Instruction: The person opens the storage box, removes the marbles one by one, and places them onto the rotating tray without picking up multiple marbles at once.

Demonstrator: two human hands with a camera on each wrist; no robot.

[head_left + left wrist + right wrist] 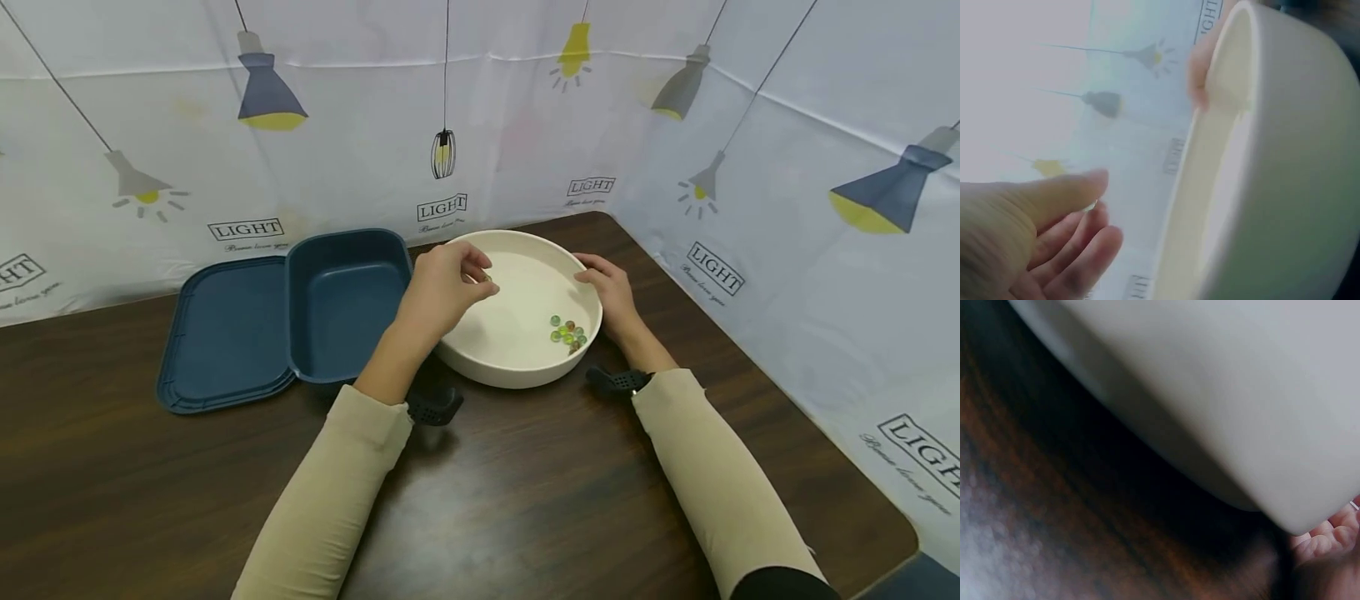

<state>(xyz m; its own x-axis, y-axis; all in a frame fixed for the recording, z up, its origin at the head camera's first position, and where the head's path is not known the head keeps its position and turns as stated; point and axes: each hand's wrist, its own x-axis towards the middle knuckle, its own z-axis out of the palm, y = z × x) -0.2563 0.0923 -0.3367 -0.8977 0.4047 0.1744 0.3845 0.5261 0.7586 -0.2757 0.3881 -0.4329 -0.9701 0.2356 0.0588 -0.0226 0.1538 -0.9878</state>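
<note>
A round cream-white bowl (517,292) stands between the two hands. Several small glass marbles (564,332), green, yellowish and brown, lie gathered at its near right side. My left hand (446,287) is above the bowl's left rim. Its thumb and fingertips pinch a small clear marble (1090,205), mostly hidden by the fingers. At the right, my right hand (611,296) grips the bowl's rim, thumb on the inside and fingers beneath the outer wall. The right wrist view shows the bowl's outer wall (1241,412) close up, with the fingers (1329,540) at its lower right.
To the left of the bowl is a deep dark-blue rectangular container (348,308). Its flat matching lid (232,333) lies beside it, farther left. All stand on a dark wooden table (510,483), with a white lamp-printed cloth (360,125) behind and at the right.
</note>
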